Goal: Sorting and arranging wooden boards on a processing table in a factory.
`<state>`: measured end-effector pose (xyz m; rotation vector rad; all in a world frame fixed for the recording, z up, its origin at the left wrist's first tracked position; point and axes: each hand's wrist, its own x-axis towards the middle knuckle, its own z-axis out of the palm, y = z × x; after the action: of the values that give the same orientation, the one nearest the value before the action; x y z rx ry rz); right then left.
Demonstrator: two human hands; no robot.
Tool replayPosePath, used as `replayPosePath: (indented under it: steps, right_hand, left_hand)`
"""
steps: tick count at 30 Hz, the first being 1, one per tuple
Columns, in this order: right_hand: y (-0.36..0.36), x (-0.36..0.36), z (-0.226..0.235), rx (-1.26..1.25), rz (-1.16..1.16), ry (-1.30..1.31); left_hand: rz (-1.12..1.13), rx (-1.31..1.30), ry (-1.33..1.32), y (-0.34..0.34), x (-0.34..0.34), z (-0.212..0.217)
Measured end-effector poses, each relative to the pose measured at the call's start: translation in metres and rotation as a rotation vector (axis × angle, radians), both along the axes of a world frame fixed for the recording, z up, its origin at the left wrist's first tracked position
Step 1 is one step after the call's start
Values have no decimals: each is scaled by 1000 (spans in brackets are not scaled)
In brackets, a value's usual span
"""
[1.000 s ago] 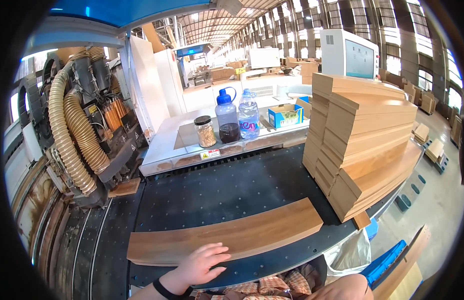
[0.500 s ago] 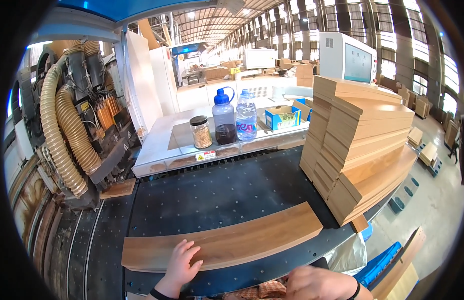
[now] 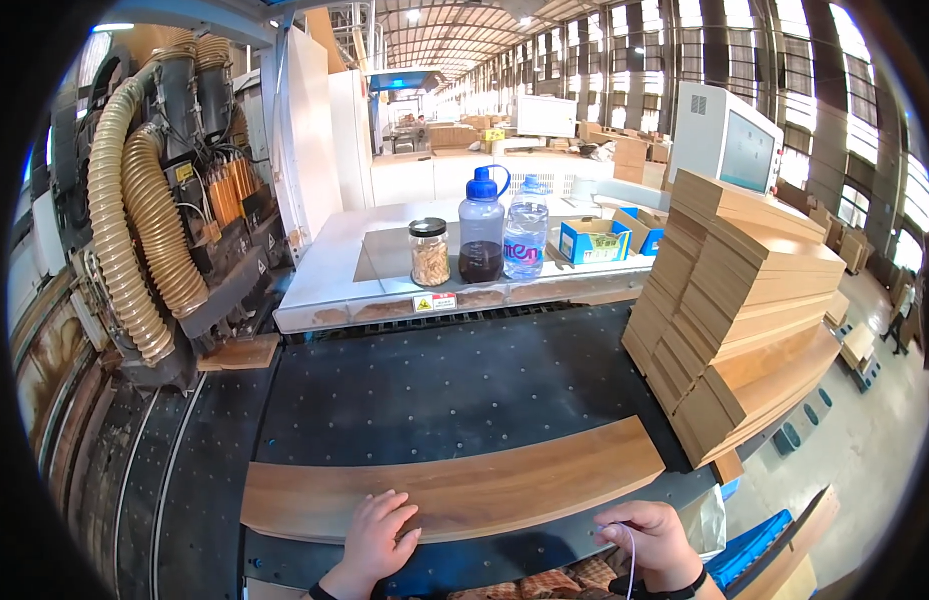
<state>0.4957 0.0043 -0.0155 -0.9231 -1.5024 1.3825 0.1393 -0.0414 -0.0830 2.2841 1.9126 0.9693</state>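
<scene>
Wooden board [image 3: 475, 488] flat near the front edge of the black perforated table [image 3: 435, 380], lying crosswise. Left hand [image 3: 378, 540] at its near edge, fingers loosely spread, gripping nothing; touching or just above, cannot tell. Right hand [image 3: 657, 545] just beside the board's near right part, fingers pinched on a thin white strand [image 3: 633, 565]. Step in hand, apparently: handling the strand. Next move likely calls for a firm pinch, strand clear of the board. Beyond, right: tall board stack [image 3: 745, 300]. Farther back: jar [image 3: 430, 255], blue-lidded bottle [image 3: 481, 225], clear bottle [image 3: 526, 235], blue carton [image 3: 593, 243], monitor [image 3: 750, 150].
</scene>
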Motion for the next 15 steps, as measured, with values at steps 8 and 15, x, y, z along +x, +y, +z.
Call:
replayPosePath:
  steps: [8,15]
  right_hand:
    - [4,9,13,-212,310,718]
    - [3,1,66,402,201,488]
  left_hand:
    - [-8,0,-25,0,-1,-2]
    - [49,10,9,-9,-5,1]
